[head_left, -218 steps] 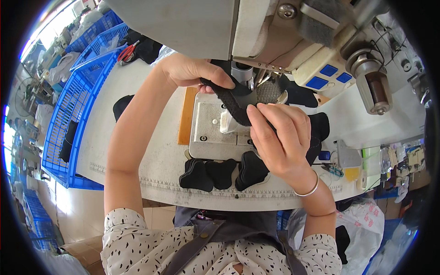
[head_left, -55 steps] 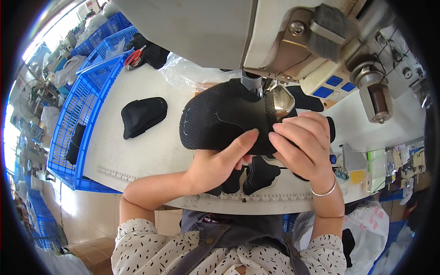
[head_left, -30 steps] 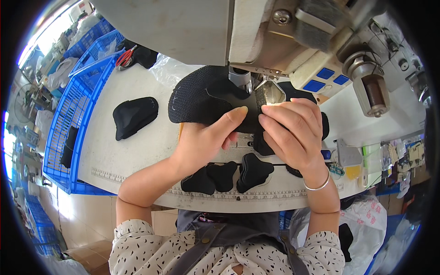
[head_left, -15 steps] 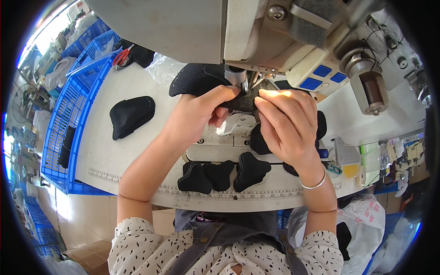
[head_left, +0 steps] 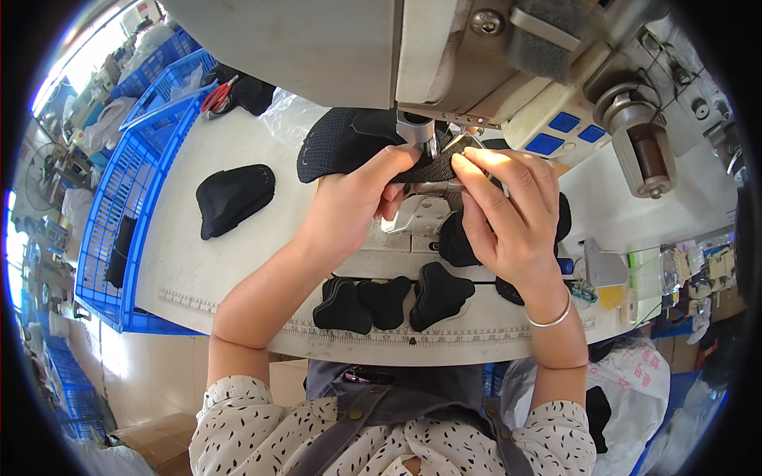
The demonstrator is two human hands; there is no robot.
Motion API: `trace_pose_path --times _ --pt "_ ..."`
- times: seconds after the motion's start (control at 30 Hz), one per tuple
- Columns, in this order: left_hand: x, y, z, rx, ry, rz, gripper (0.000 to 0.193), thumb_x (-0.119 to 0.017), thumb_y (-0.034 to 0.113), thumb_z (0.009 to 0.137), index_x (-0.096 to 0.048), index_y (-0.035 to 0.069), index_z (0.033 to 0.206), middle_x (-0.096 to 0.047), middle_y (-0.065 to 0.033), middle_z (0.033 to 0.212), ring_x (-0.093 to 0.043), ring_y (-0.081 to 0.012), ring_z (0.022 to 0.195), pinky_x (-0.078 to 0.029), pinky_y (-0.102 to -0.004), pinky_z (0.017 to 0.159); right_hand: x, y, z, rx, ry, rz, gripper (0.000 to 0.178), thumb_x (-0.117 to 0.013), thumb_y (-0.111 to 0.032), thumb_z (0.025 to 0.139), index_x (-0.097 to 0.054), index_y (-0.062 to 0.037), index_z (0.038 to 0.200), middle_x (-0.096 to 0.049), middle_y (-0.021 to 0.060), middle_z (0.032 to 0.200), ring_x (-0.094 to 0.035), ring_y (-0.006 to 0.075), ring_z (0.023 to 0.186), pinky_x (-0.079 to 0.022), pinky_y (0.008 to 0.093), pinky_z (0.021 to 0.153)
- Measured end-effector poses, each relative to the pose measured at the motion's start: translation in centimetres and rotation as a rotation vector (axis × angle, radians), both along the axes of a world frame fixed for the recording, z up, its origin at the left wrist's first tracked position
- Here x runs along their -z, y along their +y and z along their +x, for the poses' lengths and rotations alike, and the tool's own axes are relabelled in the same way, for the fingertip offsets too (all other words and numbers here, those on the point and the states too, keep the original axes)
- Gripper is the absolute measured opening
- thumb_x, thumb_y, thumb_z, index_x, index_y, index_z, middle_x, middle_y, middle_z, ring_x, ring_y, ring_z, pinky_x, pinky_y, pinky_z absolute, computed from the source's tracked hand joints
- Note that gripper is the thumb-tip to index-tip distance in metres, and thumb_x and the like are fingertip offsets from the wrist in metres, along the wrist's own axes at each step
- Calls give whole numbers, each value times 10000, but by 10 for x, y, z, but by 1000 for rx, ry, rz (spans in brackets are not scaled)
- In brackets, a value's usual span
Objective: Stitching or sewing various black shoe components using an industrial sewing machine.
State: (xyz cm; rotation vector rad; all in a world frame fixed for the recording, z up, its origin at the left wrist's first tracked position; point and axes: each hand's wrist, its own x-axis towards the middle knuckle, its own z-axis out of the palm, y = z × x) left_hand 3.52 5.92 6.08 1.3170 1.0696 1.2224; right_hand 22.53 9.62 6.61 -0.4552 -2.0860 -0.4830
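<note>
A curved black mesh fabric piece (head_left: 337, 147) lies under the needle area of a sewing machine (head_left: 444, 55), partly covered by the machine head. My left hand (head_left: 357, 198) holds its near edge just left of the presser foot (head_left: 429, 145), the thumb on top and the other fingers curled beneath. To the right of the foot, my right hand (head_left: 512, 206) pinches the piece's other end between thumb and fingertips. Beneath the work shows the metal machine arm (head_left: 421, 213). Several dark pieces lie partly hidden behind and under my right hand.
One black shaped piece (head_left: 236, 200) lies on the white table (head_left: 178, 262) at left. Small black pieces (head_left: 440, 295) lie near the ruler strip (head_left: 484, 335) on the front edge. A blue crate (head_left: 127, 313) stands at left, with red-handled scissors (head_left: 218, 99) by it.
The whole view has shifted slightly. The mesh piece has turned a little at the presser foot, and both hands have moved with it, keeping their grip.
</note>
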Motion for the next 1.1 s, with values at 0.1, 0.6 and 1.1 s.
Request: trace_pose_path --times 0.1,0.6,1.1 --pt "2 -7 9 -83 115 43 207 -407 187 904 -550 60 983 -407 29 624 -396 -69 551 -348 -214 539 -1 3 -1 17 17 91 306 -616 -55 632 -622 -36 938 -582 55 919 -560 193 774 -404 305 653" --pt "21 -6 1 -244 43 183 189 -620 77 778 -607 21 957 -594 -33 918 -546 -133 847 -422 -261 777 2 -4 0 -10 29 -71 307 -601 13 631 -618 -8 937 -606 90 952 -549 242 817 -420 322 710" --pt "-22 -20 -28 -70 -194 -104 241 -676 62 700 -611 -67 892 -642 -97 793 -616 -139 667 -502 -237 599 2 3 0 -150 31 40 324 -593 22 603 -615 -15 924 -598 97 944 -541 243 803 -428 321 688"
